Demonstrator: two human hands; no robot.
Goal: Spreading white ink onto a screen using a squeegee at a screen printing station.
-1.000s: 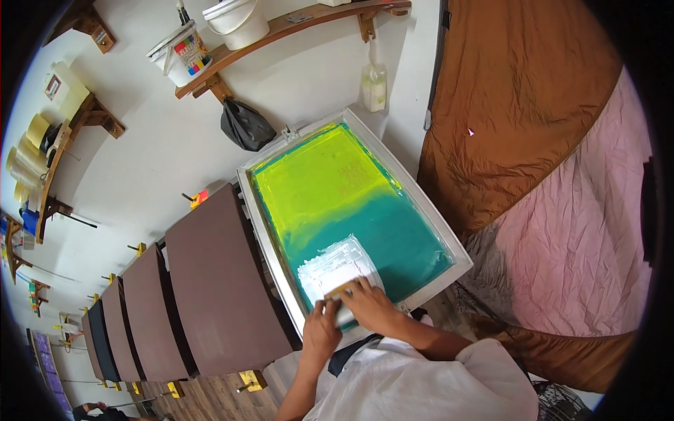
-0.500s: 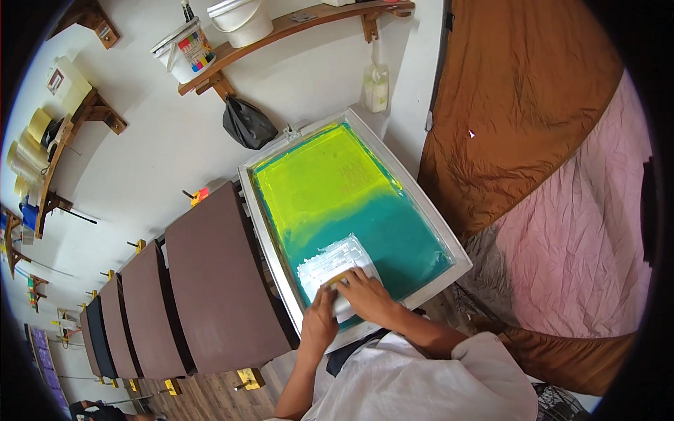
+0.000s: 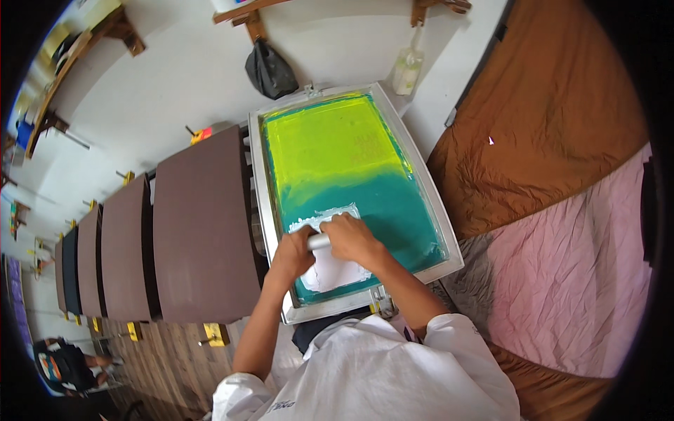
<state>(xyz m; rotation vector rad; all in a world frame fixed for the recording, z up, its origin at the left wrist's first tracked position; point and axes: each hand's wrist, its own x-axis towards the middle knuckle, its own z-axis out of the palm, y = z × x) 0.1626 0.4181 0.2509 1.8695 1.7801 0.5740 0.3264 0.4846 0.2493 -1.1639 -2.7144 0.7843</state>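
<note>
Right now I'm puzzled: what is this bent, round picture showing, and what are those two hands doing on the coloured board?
The picture comes from a wide-lens camera on a person's head, looking down, so straight edges curve. There is no machine. The left hand and right hand together grip a bar-shaped tool, a squeegee by the look of it, pressed on a metal-framed printing screen coloured yellow-green and teal. White ink is spread on the screen around the tool. A row of brown boards lies to the left, and brown and pink cloth to the right.
</note>
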